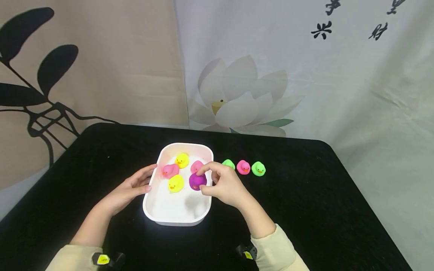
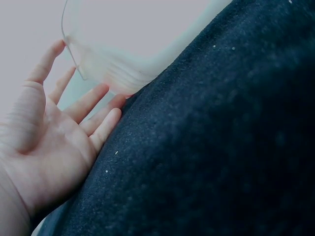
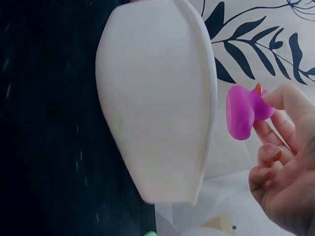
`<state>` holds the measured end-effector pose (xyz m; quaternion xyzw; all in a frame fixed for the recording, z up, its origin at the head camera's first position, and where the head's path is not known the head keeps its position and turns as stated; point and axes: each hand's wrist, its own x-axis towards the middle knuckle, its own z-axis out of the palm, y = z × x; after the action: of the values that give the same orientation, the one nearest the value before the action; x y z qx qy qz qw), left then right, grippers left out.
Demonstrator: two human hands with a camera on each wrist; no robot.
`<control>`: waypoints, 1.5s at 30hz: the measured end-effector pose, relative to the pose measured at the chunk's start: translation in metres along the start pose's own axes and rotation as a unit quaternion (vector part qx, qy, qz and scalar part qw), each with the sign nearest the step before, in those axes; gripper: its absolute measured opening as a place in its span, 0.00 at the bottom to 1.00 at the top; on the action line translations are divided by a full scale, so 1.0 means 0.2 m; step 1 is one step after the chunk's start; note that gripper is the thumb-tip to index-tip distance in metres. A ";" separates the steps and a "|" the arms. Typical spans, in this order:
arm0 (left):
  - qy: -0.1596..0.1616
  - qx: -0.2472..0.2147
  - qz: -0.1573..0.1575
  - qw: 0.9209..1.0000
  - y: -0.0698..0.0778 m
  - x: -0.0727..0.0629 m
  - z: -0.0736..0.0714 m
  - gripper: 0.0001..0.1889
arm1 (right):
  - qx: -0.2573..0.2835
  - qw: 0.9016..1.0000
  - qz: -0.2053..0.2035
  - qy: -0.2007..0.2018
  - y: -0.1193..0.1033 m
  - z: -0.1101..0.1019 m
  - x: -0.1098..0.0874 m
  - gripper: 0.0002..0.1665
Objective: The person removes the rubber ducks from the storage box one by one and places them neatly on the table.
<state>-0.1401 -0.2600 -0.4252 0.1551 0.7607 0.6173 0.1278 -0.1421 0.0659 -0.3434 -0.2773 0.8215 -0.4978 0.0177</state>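
Right hand (image 1: 225, 184) pinches purple toy duck (image 1: 197, 181) over white tray (image 1: 166, 207) at three o'clock; left hand (image 1: 133, 186), fingers extended, touches nine o'clock side. Duck likely light, squeezable; hold by head.

A small purple rubber-like toy duck with an orange beak (image 1: 195, 183) is hanging above the right part of a white, round-cornered, rectangular plastic tub (image 1: 169, 207), the right hand (image 1: 226, 184) pinching it, its base facing down. The tub is standing open, the left hand (image 1: 129, 188) touching its left side. Two yellow toy ducks (image 1: 176, 183) and two pink toy ducks (image 1: 170, 171) are sitting inside.
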 end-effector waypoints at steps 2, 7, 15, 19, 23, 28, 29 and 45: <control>0.000 0.000 0.001 1.000 0.00 0.00 0.00 0.36 | -0.005 1.000 -0.003 0.002 0.01 -0.03 -0.01 0.16; 0.000 -0.002 0.001 1.000 0.01 0.00 0.00 0.36 | -0.009 1.000 -0.007 0.010 0.05 -0.12 -0.02 0.17; 0.002 -0.002 -0.002 1.000 0.01 0.00 0.00 0.36 | -0.012 1.000 -0.013 0.023 0.11 -0.25 -0.04 0.18; 0.002 -0.003 -0.002 1.000 0.00 0.00 0.00 0.36 | -0.017 0.999 -0.005 0.026 0.12 -0.31 -0.05 0.19; 0.002 -0.003 -0.001 1.000 0.00 0.00 0.00 0.36 | -0.015 1.000 0.000 0.024 0.14 -0.36 -0.06 0.19; 0.004 -0.002 -0.004 1.000 0.00 0.00 0.00 0.36 | -0.010 1.000 0.010 0.023 0.17 -0.42 -0.08 0.19; 0.005 -0.001 -0.005 1.000 0.00 0.00 0.00 0.36 | -0.011 1.000 0.012 0.022 0.18 -0.43 -0.08 0.19; 0.003 0.001 -0.002 1.000 -0.01 0.00 0.00 0.36 | -0.029 0.999 0.025 0.033 0.31 -0.64 -0.13 0.21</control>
<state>-0.1395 -0.2602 -0.4262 0.1518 0.7620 0.6166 0.1270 -0.1862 0.2041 -0.3370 -0.2408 0.8423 -0.4822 -0.0051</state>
